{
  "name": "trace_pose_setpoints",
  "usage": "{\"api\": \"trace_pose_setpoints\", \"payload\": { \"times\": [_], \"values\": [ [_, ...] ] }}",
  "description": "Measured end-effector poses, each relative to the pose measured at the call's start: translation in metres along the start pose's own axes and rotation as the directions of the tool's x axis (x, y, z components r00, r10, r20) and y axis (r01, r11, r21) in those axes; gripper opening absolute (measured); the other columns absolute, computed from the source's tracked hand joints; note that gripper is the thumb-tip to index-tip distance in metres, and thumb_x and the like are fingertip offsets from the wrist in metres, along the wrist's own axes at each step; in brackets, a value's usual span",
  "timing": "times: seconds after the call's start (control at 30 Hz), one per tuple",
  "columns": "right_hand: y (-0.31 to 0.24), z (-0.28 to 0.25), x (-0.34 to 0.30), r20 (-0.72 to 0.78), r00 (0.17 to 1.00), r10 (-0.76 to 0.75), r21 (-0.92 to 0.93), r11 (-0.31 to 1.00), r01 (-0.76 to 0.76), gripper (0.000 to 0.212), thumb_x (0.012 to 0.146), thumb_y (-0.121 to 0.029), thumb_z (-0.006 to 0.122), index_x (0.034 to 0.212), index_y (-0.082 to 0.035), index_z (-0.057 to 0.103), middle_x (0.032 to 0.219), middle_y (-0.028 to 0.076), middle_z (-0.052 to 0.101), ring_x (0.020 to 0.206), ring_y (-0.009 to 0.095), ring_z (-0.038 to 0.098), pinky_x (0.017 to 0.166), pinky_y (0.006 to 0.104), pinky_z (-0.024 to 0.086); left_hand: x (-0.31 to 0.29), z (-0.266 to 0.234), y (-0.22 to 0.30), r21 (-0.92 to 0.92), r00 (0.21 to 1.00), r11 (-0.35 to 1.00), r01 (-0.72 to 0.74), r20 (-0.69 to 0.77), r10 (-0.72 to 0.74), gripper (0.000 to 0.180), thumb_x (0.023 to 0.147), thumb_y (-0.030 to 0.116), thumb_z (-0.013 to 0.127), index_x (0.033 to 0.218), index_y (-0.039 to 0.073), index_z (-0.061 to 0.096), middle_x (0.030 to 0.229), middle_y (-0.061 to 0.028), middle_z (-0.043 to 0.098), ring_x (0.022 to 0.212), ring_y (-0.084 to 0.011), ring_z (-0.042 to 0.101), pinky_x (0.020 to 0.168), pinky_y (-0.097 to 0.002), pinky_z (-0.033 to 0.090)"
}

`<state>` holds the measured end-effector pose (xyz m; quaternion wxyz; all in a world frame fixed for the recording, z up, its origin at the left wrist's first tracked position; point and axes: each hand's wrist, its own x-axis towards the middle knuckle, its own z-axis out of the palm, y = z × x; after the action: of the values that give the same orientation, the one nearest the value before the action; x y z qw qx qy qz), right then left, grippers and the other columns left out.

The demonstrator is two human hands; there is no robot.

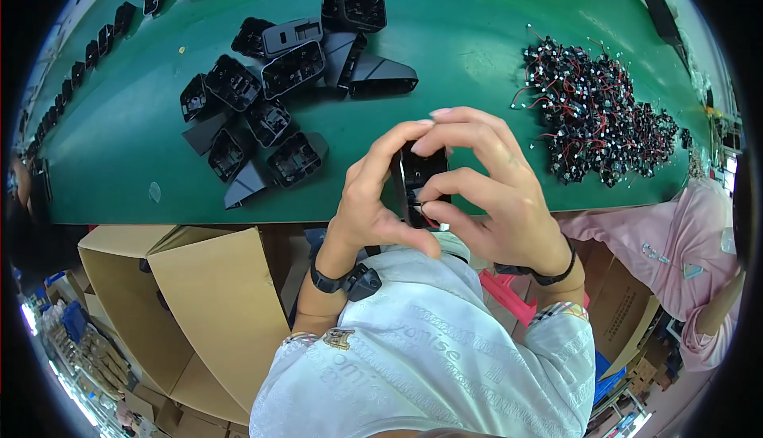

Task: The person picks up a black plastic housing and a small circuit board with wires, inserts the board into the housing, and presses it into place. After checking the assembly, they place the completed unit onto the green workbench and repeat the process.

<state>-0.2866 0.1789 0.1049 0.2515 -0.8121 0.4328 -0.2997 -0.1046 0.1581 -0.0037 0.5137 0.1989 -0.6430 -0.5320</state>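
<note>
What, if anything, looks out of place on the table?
A yellow speck lies alone on the table, left of the piled housings: unlike anything nearby, too small to identify. No damage stands out.

Forearms (316, 309) rise from 6 o'clock, left angling toward 1, right toward 11. Left hand (369, 191) cups, fingers curling up toward 1 o'clock, thumb stretched toward 4. Right hand (501, 187) arches opposite, back uppermost, knuckles bent, fingers toward 9 o'clock; its thumb and index draw close, contact unclear. Upper fingertips of both hands nearly meet at 12.
</note>
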Motion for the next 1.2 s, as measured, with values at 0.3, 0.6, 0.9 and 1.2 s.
{"api": "trace_pose_setpoints", "payload": {
  "times": [0.3, 0.6, 0.9, 1.2],
  "values": [
    [0.000, -0.012, -0.004, 0.028, 0.999, 0.037, -0.037, 0.999, -0.036, 0.022, 0.067, -0.006, 0.084, 0.086, -0.011, 0.074, 0.129, 0.012, 0.062, 0.124, 0.037, 0.057, 0.085, 0.0437, 0.053, -0.002, 0.004, 0.004, -0.003, 0.998, 0.999, 0.051, -0.028, -0.051, 0.126, 0.045, 0.042, 0.103, 0.145, -0.007, 0.045, 0.133, -0.0214, 0.063, 0.121, -0.0299, 0.065, 0.106, -0.0402, 0.051],
    [0.006, 0.004, -0.018, -0.070, 0.995, 0.065, -0.006, 0.998, -0.066, 0.021, 0.069, -0.009, 0.083, 0.090, -0.014, 0.079, 0.139, 0.016, 0.059, 0.130, 0.037, 0.054, 0.100, 0.0468, 0.050, -0.001, -0.001, 0.005, -0.048, 0.998, 0.999, -0.013, 0.053, 0.016, 0.128, 0.043, 0.041, 0.103, 0.145, -0.005, 0.039, 0.130, -0.0267, 0.063, 0.120, -0.0334, 0.066, 0.103, -0.0423, 0.053],
    [0.007, -0.002, -0.017, 0.080, 0.995, 0.068, 0.145, 0.986, -0.079, 0.043, 0.066, -0.018, 0.086, 0.105, -0.007, 0.072, 0.151, 0.023, 0.049, 0.133, 0.040, 0.053, 0.103, 0.0469, 0.050, -0.003, -0.002, 0.000, -0.297, 0.999, 0.954, 0.033, 0.014, -0.030, 0.121, 0.041, 0.039, 0.106, 0.139, 0.000, 0.046, 0.131, -0.0175, 0.062, 0.120, -0.0258, 0.065, 0.102, -0.0385, 0.052],
    [0.043, 0.018, -0.040, -0.065, 0.960, 0.271, 0.536, 0.822, -0.196, 0.040, 0.073, -0.025, 0.088, 0.095, 0.005, 0.071, 0.147, 0.033, 0.049, 0.131, 0.038, 0.056, 0.105, 0.0461, 0.048, 0.022, 0.021, 0.032, 0.149, 0.962, 0.951, 0.270, -0.081, -0.261, 0.094, 0.067, 0.052, 0.093, 0.140, 0.004, 0.059, 0.135, -0.0143, 0.047, 0.099, -0.0190, 0.059, 0.074, -0.0284, 0.052]
  ]
}}
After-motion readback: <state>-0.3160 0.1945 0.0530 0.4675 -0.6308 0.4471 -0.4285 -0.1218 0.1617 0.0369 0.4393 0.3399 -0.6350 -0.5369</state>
